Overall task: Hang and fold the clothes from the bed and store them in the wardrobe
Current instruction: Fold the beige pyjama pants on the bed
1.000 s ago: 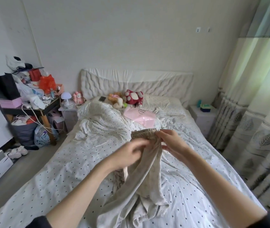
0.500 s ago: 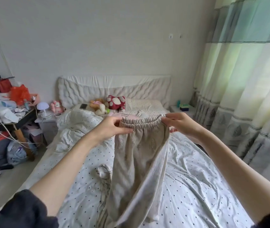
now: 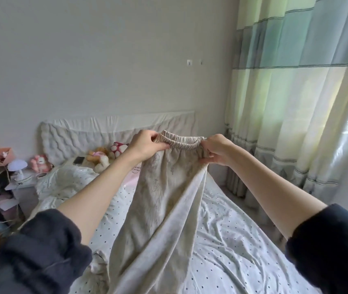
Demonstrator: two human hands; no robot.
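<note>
Head view: beige trousers, held up over the bed. Left hand and right hand each pinched one end of the waistband. Legs hung unfolded. Folding not yet begun; wardrobe out of sight; storing remained.

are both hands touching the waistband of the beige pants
Touching. The head view shows the left hand and right hand each pinching an end of the beige pants at the waistband.
</note>
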